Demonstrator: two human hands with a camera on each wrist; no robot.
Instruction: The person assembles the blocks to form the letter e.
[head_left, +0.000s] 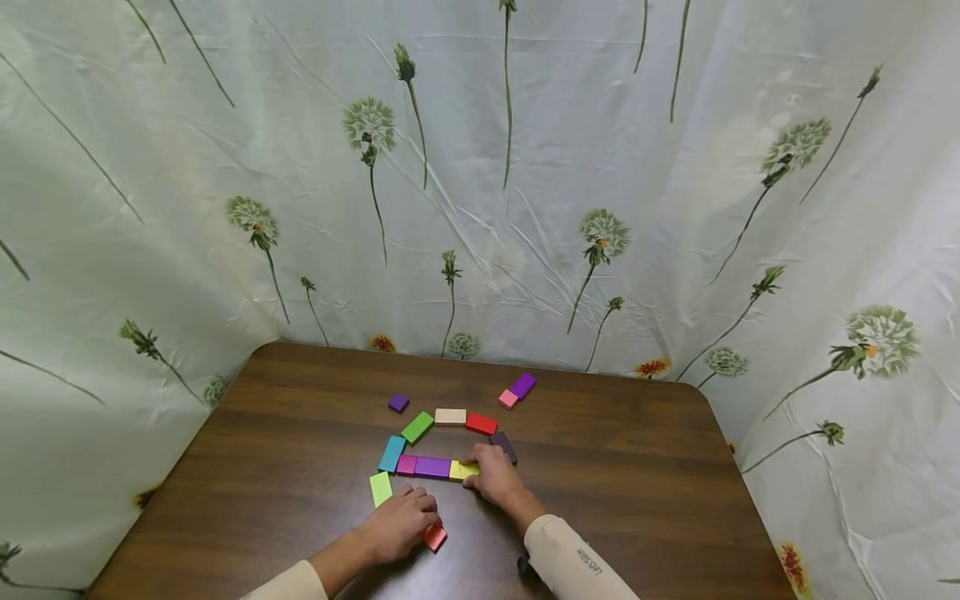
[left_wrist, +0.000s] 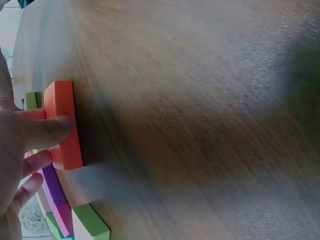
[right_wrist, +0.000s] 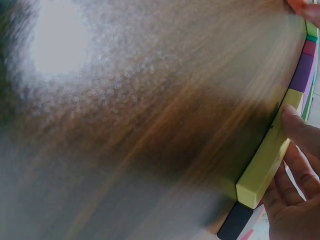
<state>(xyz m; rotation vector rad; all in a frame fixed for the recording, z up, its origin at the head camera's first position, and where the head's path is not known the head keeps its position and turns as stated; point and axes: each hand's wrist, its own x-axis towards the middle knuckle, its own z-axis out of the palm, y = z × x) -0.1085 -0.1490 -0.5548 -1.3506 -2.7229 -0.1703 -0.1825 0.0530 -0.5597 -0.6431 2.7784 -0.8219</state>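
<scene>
Coral block in left hand, yellow block in right hand

The left hand is pinching the coral block on the side nearer the person, while a lime block is lying just beyond that hand. The right hand is gripping the yellow block, whose end is meeting a purple block; a pink block is continuing that line. Brown wood grain is covering the table, and a pale dandelion-patterned sheet is hanging behind it.
</scene>
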